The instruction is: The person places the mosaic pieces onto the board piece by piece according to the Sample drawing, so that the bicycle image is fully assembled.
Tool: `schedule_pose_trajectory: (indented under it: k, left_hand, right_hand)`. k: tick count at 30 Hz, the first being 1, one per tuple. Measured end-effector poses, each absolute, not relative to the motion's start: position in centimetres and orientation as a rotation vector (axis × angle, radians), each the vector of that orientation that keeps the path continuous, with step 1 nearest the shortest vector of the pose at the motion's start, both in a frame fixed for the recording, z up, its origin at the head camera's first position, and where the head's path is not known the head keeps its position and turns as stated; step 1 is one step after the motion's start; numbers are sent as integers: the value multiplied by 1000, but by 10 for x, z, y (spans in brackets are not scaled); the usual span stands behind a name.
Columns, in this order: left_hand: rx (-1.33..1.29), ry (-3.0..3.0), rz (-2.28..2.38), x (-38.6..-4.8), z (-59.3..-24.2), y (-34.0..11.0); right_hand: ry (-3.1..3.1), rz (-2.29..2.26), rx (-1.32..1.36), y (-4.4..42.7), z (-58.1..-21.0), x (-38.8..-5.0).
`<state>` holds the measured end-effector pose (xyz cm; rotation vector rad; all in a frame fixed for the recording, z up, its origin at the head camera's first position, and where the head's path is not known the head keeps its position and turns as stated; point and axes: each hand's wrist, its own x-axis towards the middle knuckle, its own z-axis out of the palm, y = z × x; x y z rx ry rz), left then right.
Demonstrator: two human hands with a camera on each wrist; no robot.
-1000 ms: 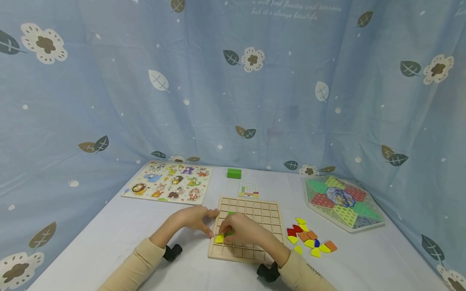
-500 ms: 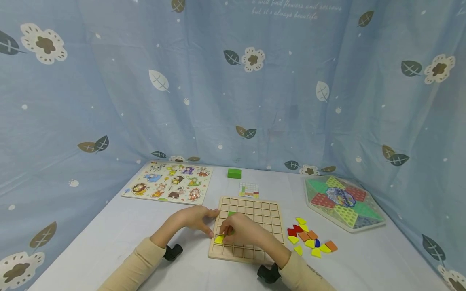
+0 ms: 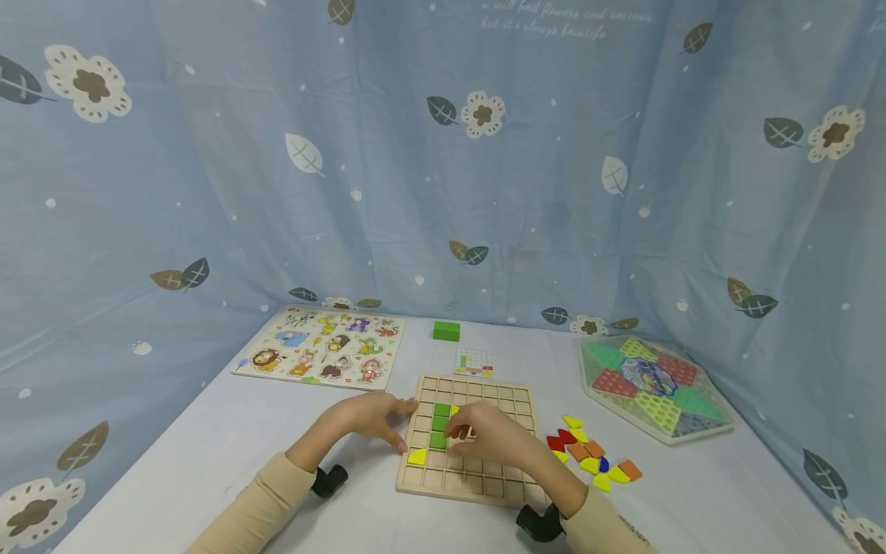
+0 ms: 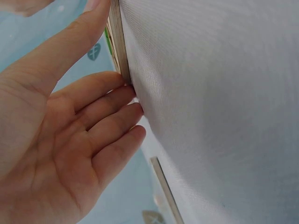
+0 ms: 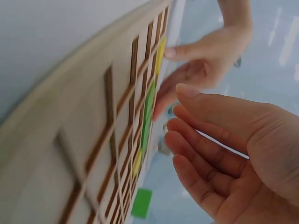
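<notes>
A wooden grid board (image 3: 477, 483) lies on the white table, with a column of green squares (image 3: 441, 422) in its left part. One yellow quarter piece (image 3: 417, 457) sits in a cell near the lower left, and another yellow piece (image 3: 454, 411) shows beside the top green square. My left hand (image 3: 377, 418) rests its thumb and fingers against the board's left edge; the left wrist view shows its fingers (image 4: 114, 126) extended. Above the board is my right hand (image 3: 487, 437), its fingers loosely bent with nothing between them in the right wrist view.
Loose yellow, red, orange and blue pieces (image 3: 577, 451) lie right of the board. Behind it are a small patterned card (image 3: 474, 362) and a green block (image 3: 446, 331). An animal puzzle (image 3: 325, 346) is at the back left, a hexagonal game box (image 3: 654, 387) at the right.
My right hand has let go at the yellow quarter piece and moved right, uncovering the green squares. The left hand has stayed at the board's edge.
</notes>
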<state>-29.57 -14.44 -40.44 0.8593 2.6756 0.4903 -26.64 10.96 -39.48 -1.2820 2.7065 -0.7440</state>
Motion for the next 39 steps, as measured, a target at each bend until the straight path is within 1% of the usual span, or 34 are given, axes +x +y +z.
schedule_pose_trajectory:
  k: [10,15,23,31,39]
  left_hand:
    - [836,2683,476,-296,-404,-143]
    - [842,2683,470,-296,-405,-143]
    - [839,2675,492,-295,-406,-143]
    - [847,2674,492,-294,-405,-144]
    - [846,2675,492,-294,-405,-144]
  right_hand:
    - [2735,-796,-1224,167,-392,-271]
    - [2741,-777,-1239,194,-387,-279]
    - [2843,-738,-1149,230,-381,-294]
    - [2871,-758,-1033,266,-393,-311]
    - [2832,-761,-938,294,-403,-320]
